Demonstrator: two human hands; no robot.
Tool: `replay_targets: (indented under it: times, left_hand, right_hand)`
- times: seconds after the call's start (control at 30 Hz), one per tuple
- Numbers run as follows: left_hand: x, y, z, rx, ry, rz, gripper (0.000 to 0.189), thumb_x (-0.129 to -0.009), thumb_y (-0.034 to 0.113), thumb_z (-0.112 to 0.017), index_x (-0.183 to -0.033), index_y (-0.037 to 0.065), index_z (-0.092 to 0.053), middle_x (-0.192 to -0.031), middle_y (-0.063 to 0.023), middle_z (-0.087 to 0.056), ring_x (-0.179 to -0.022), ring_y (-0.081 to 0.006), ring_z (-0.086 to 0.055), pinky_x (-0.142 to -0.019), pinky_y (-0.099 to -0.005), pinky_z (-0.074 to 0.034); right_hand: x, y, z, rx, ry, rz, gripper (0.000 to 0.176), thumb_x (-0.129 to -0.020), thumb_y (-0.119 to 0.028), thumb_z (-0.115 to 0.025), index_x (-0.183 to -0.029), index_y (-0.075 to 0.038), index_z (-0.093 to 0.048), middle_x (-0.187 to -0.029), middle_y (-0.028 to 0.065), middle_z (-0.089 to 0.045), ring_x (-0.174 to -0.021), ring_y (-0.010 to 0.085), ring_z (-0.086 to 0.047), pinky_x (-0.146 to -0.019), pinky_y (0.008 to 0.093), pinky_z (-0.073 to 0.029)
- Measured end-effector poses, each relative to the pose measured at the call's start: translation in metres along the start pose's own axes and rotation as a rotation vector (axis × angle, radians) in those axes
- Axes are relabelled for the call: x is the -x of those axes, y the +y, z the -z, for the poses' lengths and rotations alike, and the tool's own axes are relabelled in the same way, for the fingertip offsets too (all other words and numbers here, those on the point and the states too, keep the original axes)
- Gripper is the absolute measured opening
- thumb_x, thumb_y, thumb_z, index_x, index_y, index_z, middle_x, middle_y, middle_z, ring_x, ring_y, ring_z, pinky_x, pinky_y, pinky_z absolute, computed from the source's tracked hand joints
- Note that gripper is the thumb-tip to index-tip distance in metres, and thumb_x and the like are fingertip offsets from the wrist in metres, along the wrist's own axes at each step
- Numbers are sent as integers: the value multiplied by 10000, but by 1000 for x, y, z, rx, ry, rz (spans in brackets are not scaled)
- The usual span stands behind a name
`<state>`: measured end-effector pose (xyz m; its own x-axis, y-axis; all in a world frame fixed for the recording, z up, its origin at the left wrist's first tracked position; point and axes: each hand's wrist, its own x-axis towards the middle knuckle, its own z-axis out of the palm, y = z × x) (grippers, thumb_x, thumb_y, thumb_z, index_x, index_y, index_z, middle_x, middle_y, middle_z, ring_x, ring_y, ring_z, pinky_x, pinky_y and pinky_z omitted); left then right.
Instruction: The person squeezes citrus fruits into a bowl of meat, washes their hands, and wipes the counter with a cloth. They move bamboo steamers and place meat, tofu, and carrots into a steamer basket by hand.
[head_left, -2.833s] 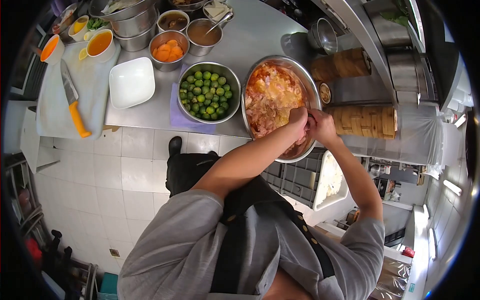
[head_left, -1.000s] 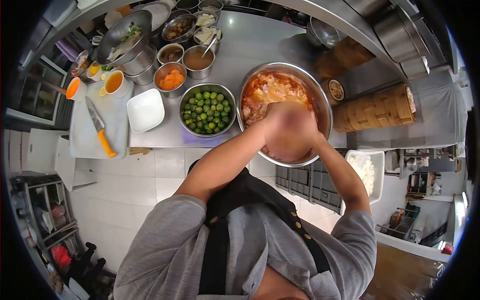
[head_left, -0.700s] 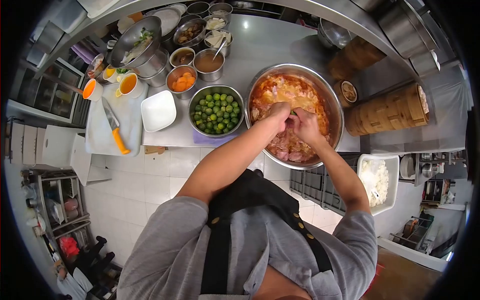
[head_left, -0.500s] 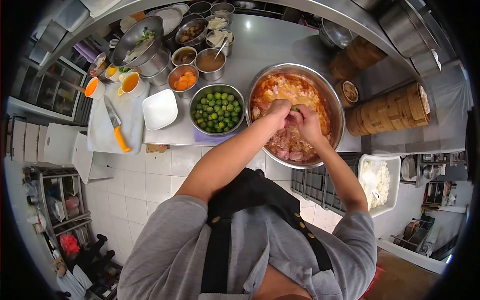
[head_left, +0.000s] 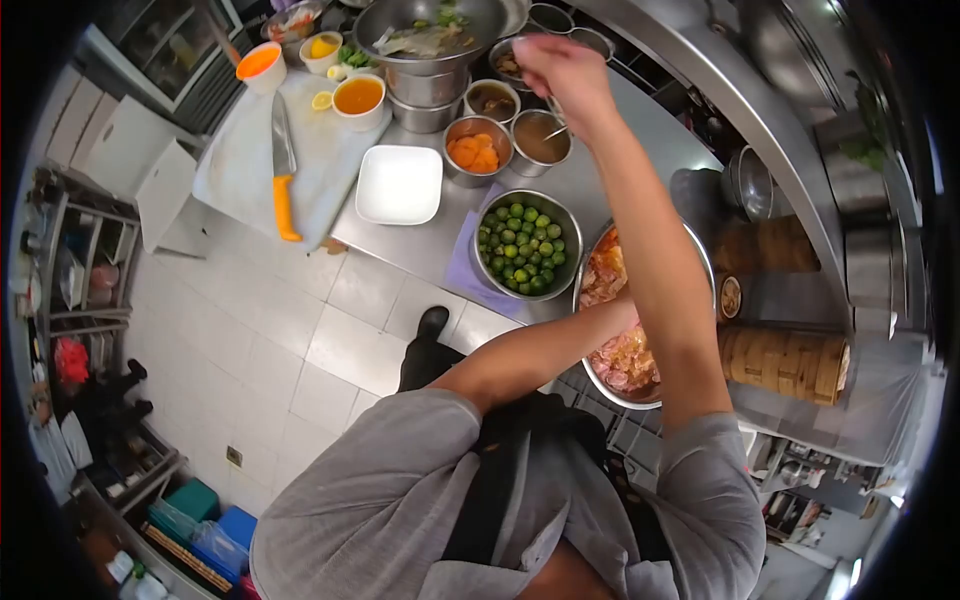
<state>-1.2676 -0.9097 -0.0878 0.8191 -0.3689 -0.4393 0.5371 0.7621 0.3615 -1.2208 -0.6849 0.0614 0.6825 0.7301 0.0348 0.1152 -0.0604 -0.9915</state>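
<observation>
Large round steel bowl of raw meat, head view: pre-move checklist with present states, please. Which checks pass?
1. Large round steel bowl of raw meat fully in view: not ok, right forearm crosses it.
2. Left hand at the meat bowl, grip empty: cannot tell, fingers hidden behind that forearm.
3. Right hand out of the meat bowl: ok, raised over the small steel containers.
4. Right grip empty: cannot tell, blurred.
5. Round steel bowl of small green citrus upright, stocked: ok.
6. Orange-handled knife away from both hands: ok, on the white cutting board.
</observation>
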Motion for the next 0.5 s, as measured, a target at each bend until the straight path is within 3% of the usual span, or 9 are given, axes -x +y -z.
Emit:
replay_targets:
  times: [0.03,0.1,0.13,0.2,0.23,0.3,0.37,0.43,0.5]
  left_hand:
    - [0,1,4,18,-11,6,210,-841,175,-415,-837,8,-542,-717,-129,-594,-588,-226,-580,-592,-366,-502]
    - [1,0,12,37,-24,31,220,-837,178,-414,-825,8,-554,-730,-131,-601,-612,-221,-587,-615,-353,-499]
    - [3,0,16,47,-28,47,225,-835,179,-413,-818,8,-559,-737,-132,-604,-624,-218,-590,-626,-347,-497]
    - [7,-2,24,31,-30,64,236,-831,181,-412,-806,8,-571,-751,-135,-611,-648,-213,-596,-649,-334,-494]
    - [0,-20,28,-194,-61,-159,259,-823,194,-389,-802,7,-568,-750,-136,-609,-643,-213,-593,-631,-339,-489]
    - [10,-12,22,-133,-59,-74,288,-810,224,-364,-775,15,-559,-708,-113,-590,-609,-196,-574,-596,-334,-474]
    - [-1,-23,27,3,-62,105,286,-808,250,-388,-734,18,-538,-663,-97,-562,-573,-185,-552,-566,-322,-466]
    - [-8,-29,28,-83,-30,149,277,-809,268,-418,-731,22,-520,-654,-84,-549,-575,-184,-543,-571,-310,-467]
    - [-44,-51,45,-120,-127,49,263,-831,291,-463,-788,37,-517,-709,-84,-558,-606,-190,-550,-595,-308,-473]
  right_hand:
    - [13,13,1,189,39,34,164,-748,-146,-679,-817,-3,-639,-701,36,-617,-617,122,-557,-558,253,-454]
    - [41,75,15,647,-175,7,115,-677,-73,-651,-785,-35,-659,-694,75,-640,-657,175,-611,-626,302,-488]
    - [66,90,14,755,-329,-92,153,-632,-49,-613,-776,-52,-667,-764,110,-652,-734,240,-631,-697,345,-498]
    - [98,131,10,1020,-476,-21,194,-642,-52,-597,-824,-58,-665,-813,140,-646,-803,293,-619,-729,393,-501]
    - [110,146,6,1100,-513,-1,213,-641,-54,-597,-843,-64,-663,-829,149,-644,-823,308,-615,-741,410,-501]
    - [125,146,-6,1301,-503,-22,303,-667,-112,-666,-967,-82,-638,-868,169,-629,-816,352,-608,-759,416,-493]
    - [121,155,-9,1262,-543,-19,291,-657,-100,-645,-935,-22,-609,-888,198,-613,-804,363,-603,-749,449,-491]
    - [124,151,-10,1253,-500,21,283,-638,-72,-605,-913,-3,-608,-863,211,-607,-801,367,-601,-729,443,-496]
    - [125,149,6,1090,-308,71,257,-633,-95,-593,-879,-31,-627,-846,211,-611,-810,361,-599,-745,430,-494]
